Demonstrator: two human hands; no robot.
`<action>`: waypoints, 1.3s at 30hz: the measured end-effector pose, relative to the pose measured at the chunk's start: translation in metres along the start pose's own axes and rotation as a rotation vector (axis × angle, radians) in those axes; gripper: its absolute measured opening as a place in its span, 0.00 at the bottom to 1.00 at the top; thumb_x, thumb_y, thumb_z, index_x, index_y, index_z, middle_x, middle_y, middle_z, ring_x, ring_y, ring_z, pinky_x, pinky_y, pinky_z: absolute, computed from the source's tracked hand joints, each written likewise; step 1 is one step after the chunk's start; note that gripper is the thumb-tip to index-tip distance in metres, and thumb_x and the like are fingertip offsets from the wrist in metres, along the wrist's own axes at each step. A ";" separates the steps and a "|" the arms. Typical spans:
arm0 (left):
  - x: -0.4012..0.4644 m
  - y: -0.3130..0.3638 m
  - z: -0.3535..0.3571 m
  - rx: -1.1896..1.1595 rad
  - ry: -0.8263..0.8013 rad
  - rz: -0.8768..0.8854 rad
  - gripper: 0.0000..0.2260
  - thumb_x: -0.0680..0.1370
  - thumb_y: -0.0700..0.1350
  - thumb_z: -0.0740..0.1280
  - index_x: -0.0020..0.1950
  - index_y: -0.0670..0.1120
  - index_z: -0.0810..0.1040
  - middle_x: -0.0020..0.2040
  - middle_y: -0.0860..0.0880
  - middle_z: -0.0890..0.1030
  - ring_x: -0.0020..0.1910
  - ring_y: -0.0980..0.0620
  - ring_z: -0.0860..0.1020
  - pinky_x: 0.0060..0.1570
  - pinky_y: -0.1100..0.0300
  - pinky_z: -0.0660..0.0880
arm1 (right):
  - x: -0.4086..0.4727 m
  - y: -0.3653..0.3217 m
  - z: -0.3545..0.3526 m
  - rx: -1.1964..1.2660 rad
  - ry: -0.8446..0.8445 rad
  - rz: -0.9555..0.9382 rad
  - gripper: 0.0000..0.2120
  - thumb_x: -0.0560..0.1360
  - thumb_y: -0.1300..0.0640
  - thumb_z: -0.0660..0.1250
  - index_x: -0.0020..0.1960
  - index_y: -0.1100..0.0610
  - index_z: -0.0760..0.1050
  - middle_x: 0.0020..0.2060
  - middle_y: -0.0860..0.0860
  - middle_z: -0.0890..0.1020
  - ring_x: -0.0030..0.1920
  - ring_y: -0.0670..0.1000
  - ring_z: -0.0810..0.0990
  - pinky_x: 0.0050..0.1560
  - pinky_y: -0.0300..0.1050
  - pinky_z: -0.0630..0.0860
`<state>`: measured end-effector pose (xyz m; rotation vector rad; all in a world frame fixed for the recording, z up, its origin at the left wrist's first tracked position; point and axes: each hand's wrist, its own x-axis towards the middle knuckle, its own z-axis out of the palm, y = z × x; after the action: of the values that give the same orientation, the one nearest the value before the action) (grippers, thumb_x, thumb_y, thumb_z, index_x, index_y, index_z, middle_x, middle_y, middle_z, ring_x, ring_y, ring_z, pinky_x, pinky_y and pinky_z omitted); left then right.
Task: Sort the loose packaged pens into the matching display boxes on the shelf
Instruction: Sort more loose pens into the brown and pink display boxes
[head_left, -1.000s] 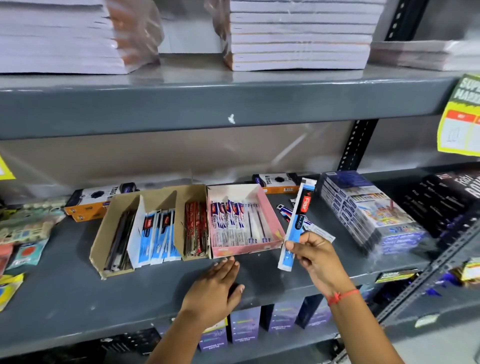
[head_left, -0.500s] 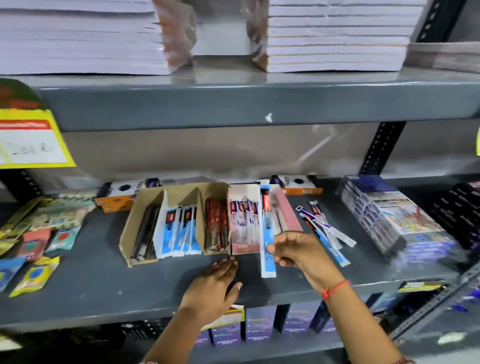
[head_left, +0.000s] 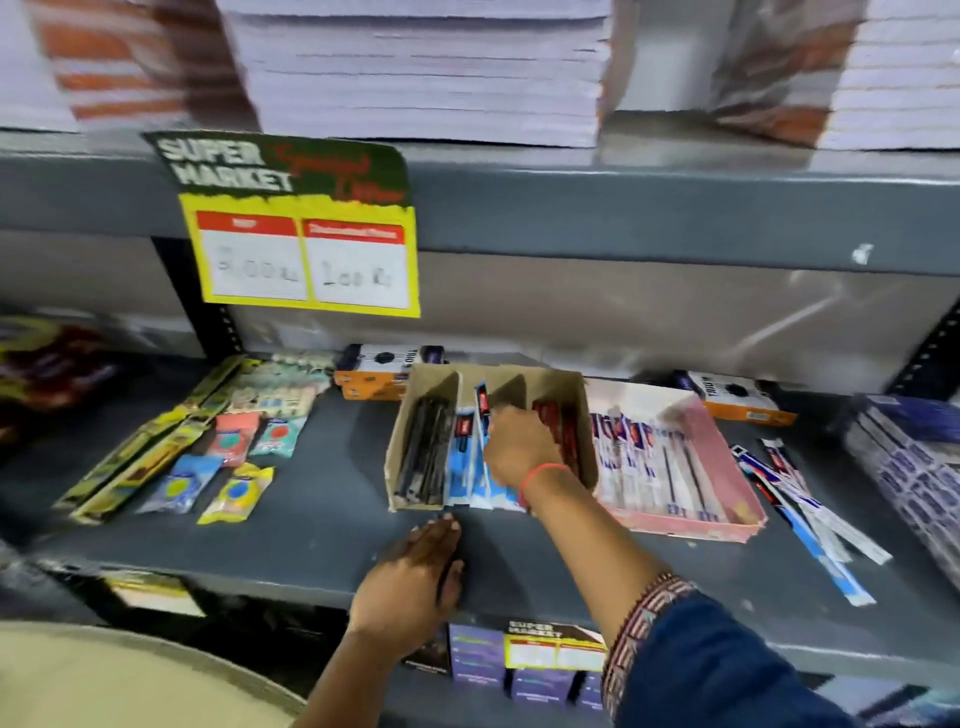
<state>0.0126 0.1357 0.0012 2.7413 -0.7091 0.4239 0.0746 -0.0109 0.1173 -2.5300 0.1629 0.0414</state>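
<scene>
A brown cardboard display box (head_left: 574, 387) with three compartments stands on the grey shelf (head_left: 322, 540): black pens left, blue packs in the middle, red pens right. My right hand (head_left: 519, 447) is over the middle compartment, shut on a blue packaged pen (head_left: 482, 410) that stands among the other blue packs. My left hand (head_left: 415, 582) lies flat on the shelf's front edge, fingers together, holding nothing. To the right is a pink box (head_left: 727, 467) of white-and-blue packaged pens. Several loose packaged pens (head_left: 810, 509) lie right of it.
Eraser and stationery packs (head_left: 228, 457) lie at the left of the shelf. Orange-and-white boxes (head_left: 374, 374) stand behind. A yellow price sign (head_left: 306, 244) hangs from the upper shelf, which holds stacked notebooks (head_left: 426, 73). Boxed goods (head_left: 914, 467) fill the far right.
My right hand carried the blue packaged pen leftward from in front of the pink box into the brown box's middle compartment. The view swung left. My left hand stayed on the shelf edge.
</scene>
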 end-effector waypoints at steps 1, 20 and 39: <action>0.000 -0.001 0.003 0.006 0.015 0.006 0.17 0.62 0.48 0.76 0.49 0.46 0.85 0.47 0.50 0.85 0.42 0.53 0.83 0.35 0.63 0.76 | 0.008 -0.004 0.002 -0.025 -0.021 0.019 0.17 0.73 0.68 0.56 0.59 0.68 0.74 0.58 0.67 0.79 0.60 0.64 0.78 0.59 0.53 0.74; 0.002 0.000 0.002 0.011 -0.011 0.008 0.18 0.62 0.48 0.70 0.50 0.44 0.84 0.48 0.49 0.85 0.45 0.52 0.83 0.40 0.61 0.78 | 0.016 -0.002 0.010 -0.187 0.045 0.057 0.16 0.75 0.69 0.54 0.59 0.68 0.75 0.58 0.65 0.79 0.59 0.64 0.78 0.57 0.54 0.76; 0.037 0.104 0.041 -0.081 -0.246 0.243 0.25 0.81 0.55 0.50 0.76 0.45 0.56 0.76 0.49 0.55 0.74 0.54 0.51 0.68 0.66 0.40 | -0.045 0.180 -0.096 0.137 0.555 0.563 0.14 0.74 0.63 0.58 0.55 0.60 0.79 0.56 0.65 0.81 0.56 0.65 0.79 0.53 0.52 0.75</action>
<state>-0.0008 0.0184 -0.0039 2.6663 -1.1030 0.1020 0.0069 -0.2077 0.0969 -2.2212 1.0504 -0.4352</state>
